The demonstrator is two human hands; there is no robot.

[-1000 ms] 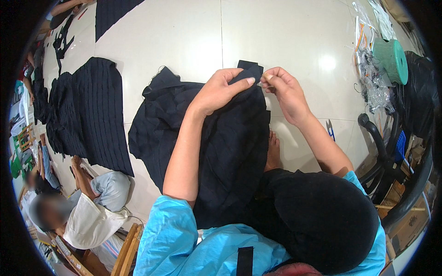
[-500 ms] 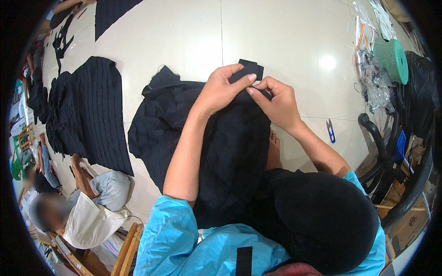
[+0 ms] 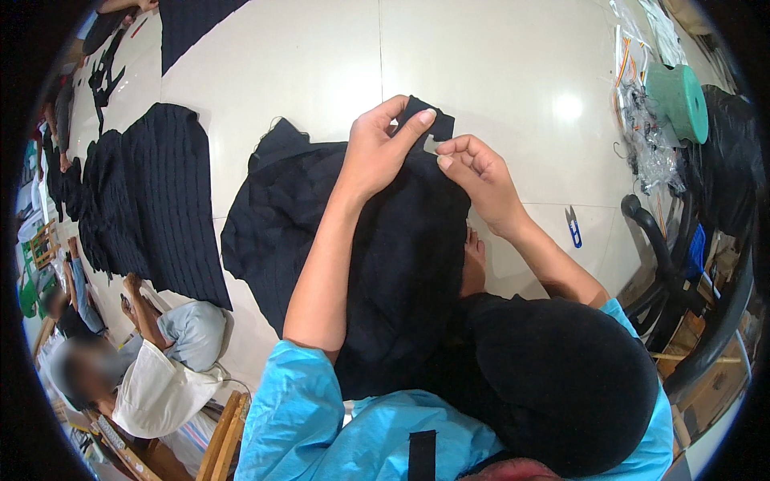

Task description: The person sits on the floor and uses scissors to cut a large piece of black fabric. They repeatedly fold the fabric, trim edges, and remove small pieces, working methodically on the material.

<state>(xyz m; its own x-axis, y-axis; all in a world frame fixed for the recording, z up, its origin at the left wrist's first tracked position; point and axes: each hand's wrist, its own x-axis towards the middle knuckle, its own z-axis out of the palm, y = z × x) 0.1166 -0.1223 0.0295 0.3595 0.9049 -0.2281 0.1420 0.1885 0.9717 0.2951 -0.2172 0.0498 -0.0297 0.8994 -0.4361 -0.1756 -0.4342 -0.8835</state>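
Observation:
A large black garment (image 3: 393, 264) lies bunched over my lap and the floor, its texture faintly ribbed at the left. A narrow black band (image 3: 443, 124) stands out at its far end. My left hand (image 3: 381, 148) is closed on this band, thumb on top. Just right of it, my right hand (image 3: 485, 184) has thumb and index finger close together at the garment's edge; whatever lies between them is too small to make out. A small light gap shows between the band and the cloth below.
Blue-handled thread snips (image 3: 574, 228) lie on the tiles to the right. Beyond them are a green spool (image 3: 678, 104), clear plastic bags (image 3: 648, 152) and a black chair base (image 3: 666, 264). Another black pleated cloth (image 3: 152, 208) lies left, near a seated person (image 3: 172, 377).
My hands have drawn slightly apart. The left has turned the band up and a little left, and the right fingertips have come away from the left thumb.

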